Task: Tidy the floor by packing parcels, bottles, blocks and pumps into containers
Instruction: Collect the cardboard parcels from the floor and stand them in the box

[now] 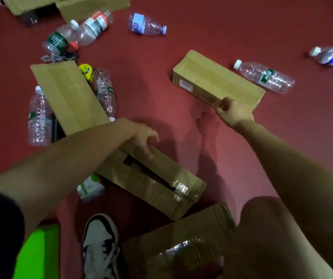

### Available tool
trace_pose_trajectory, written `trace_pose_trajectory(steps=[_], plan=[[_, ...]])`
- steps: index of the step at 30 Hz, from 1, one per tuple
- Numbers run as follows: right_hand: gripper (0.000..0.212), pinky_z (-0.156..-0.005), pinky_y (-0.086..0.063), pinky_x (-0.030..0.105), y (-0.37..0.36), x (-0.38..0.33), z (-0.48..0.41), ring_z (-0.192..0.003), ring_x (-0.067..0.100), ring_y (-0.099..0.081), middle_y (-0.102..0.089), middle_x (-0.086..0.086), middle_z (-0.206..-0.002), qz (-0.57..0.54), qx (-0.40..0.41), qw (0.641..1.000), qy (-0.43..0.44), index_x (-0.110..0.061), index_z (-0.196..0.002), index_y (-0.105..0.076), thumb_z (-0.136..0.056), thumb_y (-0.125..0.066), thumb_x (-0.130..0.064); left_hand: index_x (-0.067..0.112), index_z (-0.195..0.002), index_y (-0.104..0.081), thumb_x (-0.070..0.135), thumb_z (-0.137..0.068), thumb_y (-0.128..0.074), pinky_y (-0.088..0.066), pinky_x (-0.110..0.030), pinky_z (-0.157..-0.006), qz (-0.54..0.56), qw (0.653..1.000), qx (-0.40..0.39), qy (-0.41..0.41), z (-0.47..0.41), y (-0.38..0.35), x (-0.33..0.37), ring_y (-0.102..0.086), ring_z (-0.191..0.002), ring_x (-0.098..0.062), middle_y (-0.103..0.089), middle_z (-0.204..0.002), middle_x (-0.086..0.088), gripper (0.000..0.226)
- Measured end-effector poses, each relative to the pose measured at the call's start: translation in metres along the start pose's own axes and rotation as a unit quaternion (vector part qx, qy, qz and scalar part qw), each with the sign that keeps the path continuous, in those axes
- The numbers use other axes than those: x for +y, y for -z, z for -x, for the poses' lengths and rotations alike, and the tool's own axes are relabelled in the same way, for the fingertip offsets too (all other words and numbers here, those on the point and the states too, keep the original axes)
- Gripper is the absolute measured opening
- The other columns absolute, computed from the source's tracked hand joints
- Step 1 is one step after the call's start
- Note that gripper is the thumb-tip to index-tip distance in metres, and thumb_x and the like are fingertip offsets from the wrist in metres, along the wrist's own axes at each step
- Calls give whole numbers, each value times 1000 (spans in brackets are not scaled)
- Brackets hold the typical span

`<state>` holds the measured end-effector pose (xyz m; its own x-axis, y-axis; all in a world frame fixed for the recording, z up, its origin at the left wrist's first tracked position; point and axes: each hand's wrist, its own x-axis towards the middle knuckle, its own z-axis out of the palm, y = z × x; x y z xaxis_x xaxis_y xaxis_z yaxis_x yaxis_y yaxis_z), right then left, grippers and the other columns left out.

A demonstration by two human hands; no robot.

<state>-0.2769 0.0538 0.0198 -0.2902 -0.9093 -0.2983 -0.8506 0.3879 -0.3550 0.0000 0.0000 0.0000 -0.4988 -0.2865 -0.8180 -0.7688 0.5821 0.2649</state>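
1. Head view: right hand (234, 113) pinches the near corner of the far parcel (218, 79), which lies flat on the red floor (181, 47).
2. Left hand (143, 140) is open, its spread fingers touching the taped parcel (157, 176) near the feet.
3. Judged step: collecting parcels. Next move: firmer grip, then lift clear of the bottle (266, 77) just beside it.

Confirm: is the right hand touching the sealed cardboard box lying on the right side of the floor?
Touching. The head view shows the right hand pinching the near corner of the cardboard box, with no gap visible between fingers and cardboard.
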Motion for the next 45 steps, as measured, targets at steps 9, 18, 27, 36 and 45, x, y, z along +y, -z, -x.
trace_pose_trajectory(steps=[9,18,27,36,45], plan=[[83,-113,-18,57,-25,51,-44,-146,33,-1,-8,2,-159,-43,18,989,-141,-26,-150,-19,-84,-64,-49,37,-116,-58,50,-66,-76,-42,-29,-82,-79,997,7,-25,-29,-15,-9,-55,-105,-11,-61,-108,15,55],[59,-104,-32,46,-34,57,-28,-135,38,-30,-41,12,-144,130,32,987,-91,-23,-140,-41,-89,-48,-53,22,-90,-73,40,-66,-79,-43,-26,-62,-40,994,97,-24,-32,20,-6,-59,-69,-12,-68,-73,5,31],[113,-111,-1,67,-20,42,-46,-146,39,2,6,10,-160,13,-61,993,-103,-25,-151,-8,-65,-68,-68,24,-75,-74,22,-65,-84,-38,-7,-47,166,946,278,20,15,42,-45,-55,-49,7,-61,-48,22,14],[138,-106,-11,73,-38,2,-44,-144,45,5,27,12,-155,129,-158,973,-109,-38,-146,20,-53,-79,-66,20,-72,-56,18,-93,-54,-38,-11,-34,579,683,440,66,55,40,-76,-51,-31,4,-57,-38,15,22],[114,-108,-25,61,-15,-2,-37,-138,43,-16,-6,14,-156,-33,-126,981,-147,-42,-149,1,-63,-71,-61,7,-126,-48,30,-82,-69,-50,-40,-90,722,500,461,128,67,37,-76,-61,-100,-19,-63,-112,-4,54]])
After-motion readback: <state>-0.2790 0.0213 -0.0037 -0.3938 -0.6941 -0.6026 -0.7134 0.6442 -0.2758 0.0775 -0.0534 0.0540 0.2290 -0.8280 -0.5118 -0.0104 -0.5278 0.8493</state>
